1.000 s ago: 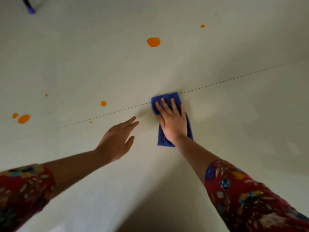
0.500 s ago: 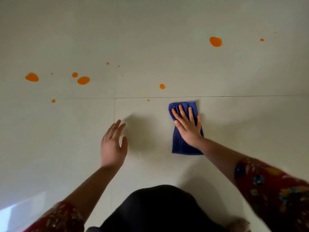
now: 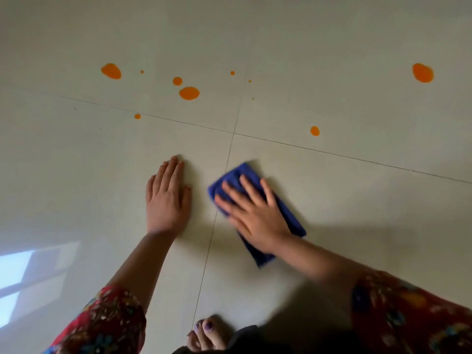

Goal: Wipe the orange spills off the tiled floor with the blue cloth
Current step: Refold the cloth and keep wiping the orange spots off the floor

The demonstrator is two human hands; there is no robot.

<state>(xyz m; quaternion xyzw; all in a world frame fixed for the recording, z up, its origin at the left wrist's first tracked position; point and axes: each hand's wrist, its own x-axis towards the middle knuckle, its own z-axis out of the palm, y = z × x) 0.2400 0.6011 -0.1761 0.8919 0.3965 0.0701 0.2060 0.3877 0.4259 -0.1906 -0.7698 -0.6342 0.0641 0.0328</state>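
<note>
A folded blue cloth (image 3: 291, 217) lies on the pale tiled floor (image 3: 357, 213), angled from upper left to lower right. My right hand (image 3: 252, 213) presses flat on it with fingers spread. My left hand (image 3: 167, 198) rests palm down on the bare tile just left of the cloth, holding nothing. Orange spills dot the floor farther away: a large blob (image 3: 189, 93), another at the far left (image 3: 111, 71), one at the far right (image 3: 422, 72), and a smaller drop (image 3: 315, 131) nearest the cloth. Several tiny specks lie among them.
Grout lines cross just beyond my hands (image 3: 233, 133). My bare foot (image 3: 205, 333) shows at the bottom edge. A bright window reflection (image 3: 23, 272) shines on the floor at the lower left.
The cloth and my right hand have slid left toward my left hand and turned at an angle. My left hand has settled flat on the tile. The view has shifted, bringing more spills in.
</note>
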